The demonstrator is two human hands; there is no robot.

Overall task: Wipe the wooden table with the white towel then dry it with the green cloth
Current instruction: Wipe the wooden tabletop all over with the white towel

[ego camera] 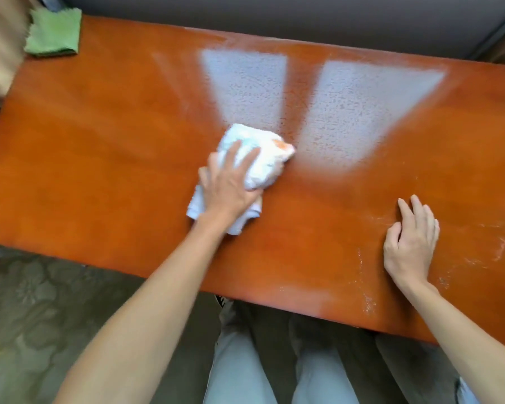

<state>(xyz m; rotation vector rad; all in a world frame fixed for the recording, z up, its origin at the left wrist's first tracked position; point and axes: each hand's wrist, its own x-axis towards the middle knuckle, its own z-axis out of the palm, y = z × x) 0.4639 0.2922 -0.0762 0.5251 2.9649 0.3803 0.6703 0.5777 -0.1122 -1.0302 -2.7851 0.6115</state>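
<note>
Closest to us are our knees, tucked just under the near edge of the bench (99,158). Our left hand (231,182) is pressing the bunched white towel (257,161) flat near the bench's middle, fingers spread over it, thumb tucked at its side. Our right hand (411,243) rests flat on the wood, fingers loosely spread, holding nothing, to the towel's right. The towel's long axis runs diagonally, pointing toward the far right, straight at the streaky patches. The green cloth (54,33) waits at the far-left corner, well apart from the towel, so the left hand is nearer it.
</note>
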